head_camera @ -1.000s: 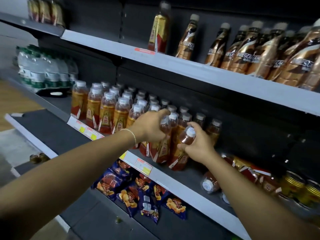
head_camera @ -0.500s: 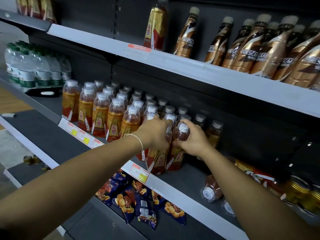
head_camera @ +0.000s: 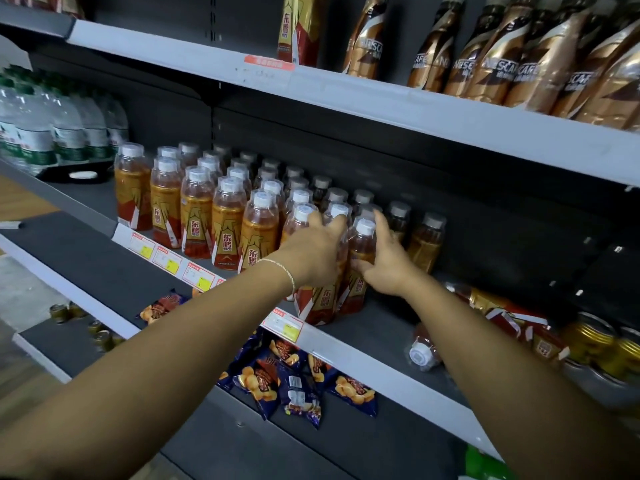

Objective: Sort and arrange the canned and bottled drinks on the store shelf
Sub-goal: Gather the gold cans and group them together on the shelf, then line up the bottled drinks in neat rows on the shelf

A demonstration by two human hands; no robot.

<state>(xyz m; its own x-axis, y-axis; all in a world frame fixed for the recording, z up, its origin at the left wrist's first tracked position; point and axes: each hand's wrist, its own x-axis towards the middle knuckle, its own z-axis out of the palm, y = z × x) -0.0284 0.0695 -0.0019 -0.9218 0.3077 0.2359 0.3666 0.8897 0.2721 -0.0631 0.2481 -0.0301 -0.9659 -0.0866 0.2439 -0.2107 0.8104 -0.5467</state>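
I am curling my right grip (head_camera: 384,268) round the upright end bottle (head_camera: 362,249) on the middle shelf (head_camera: 367,329), pressed against the front bottle (head_camera: 317,306) that my left grip (head_camera: 311,254) is clasping; the row (head_camera: 227,230) is standing just leftward.

Grey middle shelf (head_camera: 363,337) carried rows of orange bottles (head_camera: 197,209), water bottles (head_camera: 52,133) stood at its left end, one bottle (head_camera: 424,351) lay on its side (cap toward the front) near gold cans (head_camera: 588,337) at the right, top shelf (head_camera: 381,102) held brown coffee bottles (head_camera: 502,71), snack packets (head_camera: 294,386) lay on the lower shelf (head_camera: 225,445).
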